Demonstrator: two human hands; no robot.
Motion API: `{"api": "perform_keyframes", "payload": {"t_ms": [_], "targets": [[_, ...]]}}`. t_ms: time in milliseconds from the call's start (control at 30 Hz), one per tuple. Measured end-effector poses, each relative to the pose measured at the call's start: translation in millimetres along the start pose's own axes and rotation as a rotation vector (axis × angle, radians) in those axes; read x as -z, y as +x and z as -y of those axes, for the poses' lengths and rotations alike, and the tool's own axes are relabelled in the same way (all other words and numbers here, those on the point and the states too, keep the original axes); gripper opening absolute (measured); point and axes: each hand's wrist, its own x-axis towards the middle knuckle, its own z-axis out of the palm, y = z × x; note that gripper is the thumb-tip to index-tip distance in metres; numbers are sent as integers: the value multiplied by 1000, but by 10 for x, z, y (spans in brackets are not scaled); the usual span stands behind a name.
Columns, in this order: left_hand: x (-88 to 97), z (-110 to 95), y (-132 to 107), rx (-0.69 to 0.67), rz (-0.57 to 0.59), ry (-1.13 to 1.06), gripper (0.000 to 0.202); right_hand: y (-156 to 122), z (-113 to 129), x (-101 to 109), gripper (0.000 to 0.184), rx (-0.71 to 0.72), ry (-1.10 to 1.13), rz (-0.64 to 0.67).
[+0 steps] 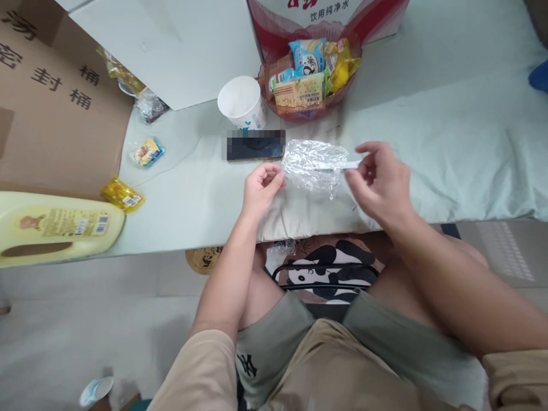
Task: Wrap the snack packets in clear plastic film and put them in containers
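Observation:
My left hand is curled, its fingertips pinching the left edge of a crinkled clear plastic wrapper. My right hand pinches the wrapper's right end, where a thin white stick pokes out. The wrapper is stretched between both hands just above the pale green cloth-covered table. A dark phone lies flat on the table right behind the wrapper.
A white paper cup and a red basket of snack packets stand behind the phone. Small snack packets and a cardboard box lie at the left, beside a yellow jug. A panda-print stool sits between my knees.

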Motion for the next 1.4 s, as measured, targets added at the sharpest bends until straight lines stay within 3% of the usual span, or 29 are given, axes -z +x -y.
{"api": "perform_keyframes", "payload": {"t_ms": [67,133,267,400,567,733,933,1133,1400], "targets": [[-27,-18,-23,-3,40,-7,25,-14,35,-103,48,167,-32,110],[-53,-39,-50,-10,97,-7,26,-10,41,-224,53,244,-61,258],[-66,-51,-79,-49,161,44,23,46,10,-312,29,136,-24,405],[-37,-12,-63,-96,176,96,25,74,33,-241,24,22,98,380],[-30,24,-62,-132,166,133,33,70,100,-229,22,-98,100,352],[-20,27,-79,-135,173,220,26,99,97,-275,17,-206,146,295],[4,11,-71,-298,173,329,12,111,95,-290,15,-251,153,287],[30,-15,-109,-370,241,351,9,111,117,-285,15,-257,111,309],[-113,-40,-264,-404,156,632,8,102,151,-289,18,-249,15,341]]}}
